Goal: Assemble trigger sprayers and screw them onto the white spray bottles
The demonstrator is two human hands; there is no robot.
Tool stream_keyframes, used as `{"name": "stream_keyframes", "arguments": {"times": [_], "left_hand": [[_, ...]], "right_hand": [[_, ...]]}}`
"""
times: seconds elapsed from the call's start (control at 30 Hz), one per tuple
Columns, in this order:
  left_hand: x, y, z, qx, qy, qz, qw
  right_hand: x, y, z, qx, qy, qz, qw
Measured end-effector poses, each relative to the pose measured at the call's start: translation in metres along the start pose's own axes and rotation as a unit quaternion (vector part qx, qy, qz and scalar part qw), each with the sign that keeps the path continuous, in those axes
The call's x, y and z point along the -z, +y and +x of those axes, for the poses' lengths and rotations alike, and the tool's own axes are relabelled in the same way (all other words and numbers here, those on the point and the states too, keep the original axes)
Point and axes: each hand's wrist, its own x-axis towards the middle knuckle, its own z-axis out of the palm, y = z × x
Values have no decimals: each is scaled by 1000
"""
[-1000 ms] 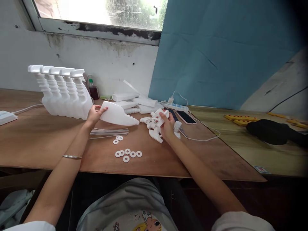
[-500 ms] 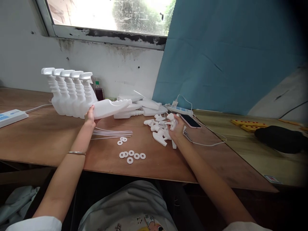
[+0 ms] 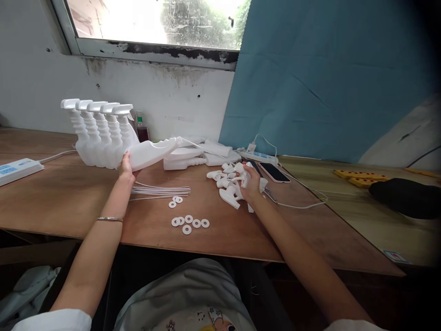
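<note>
My left hand (image 3: 127,170) is closed around the base of a white plastic bottle (image 3: 149,154), which lies tilted with its neck pointing right and a thin tube (image 3: 191,143) sticking out of it. At the right, my right hand (image 3: 251,185) is closed on a white spray trigger head (image 3: 245,172), partly hidden by the fingers. Beside that hand lies a pile of more trigger heads (image 3: 229,195). Several assembled spray bottles (image 3: 99,138) stand in a row just behind my left hand. White tubes (image 3: 161,191) and flat washers (image 3: 187,229) lie on the table between my hands.
Loose white bottles (image 3: 186,162) lie stacked near the wall. A phone (image 3: 274,172), a power strip (image 3: 260,157) and its cable are at the right. Another power strip (image 3: 20,169) sits at the far left. A dark bottle with a green cap (image 3: 142,131) stands behind the row.
The held bottle has moved slightly left and its neck has tipped up a little. My right hand stays by the trigger heads, with its grip shifted slightly.
</note>
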Motion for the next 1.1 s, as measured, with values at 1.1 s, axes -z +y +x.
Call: {"name": "stream_keyframes", "arguments": {"times": [1.1], "left_hand": [[-11, -11, -10, 3, -53, -33, 998]], "right_hand": [[2, -1, 3, -39, -58, -31, 997]]}}
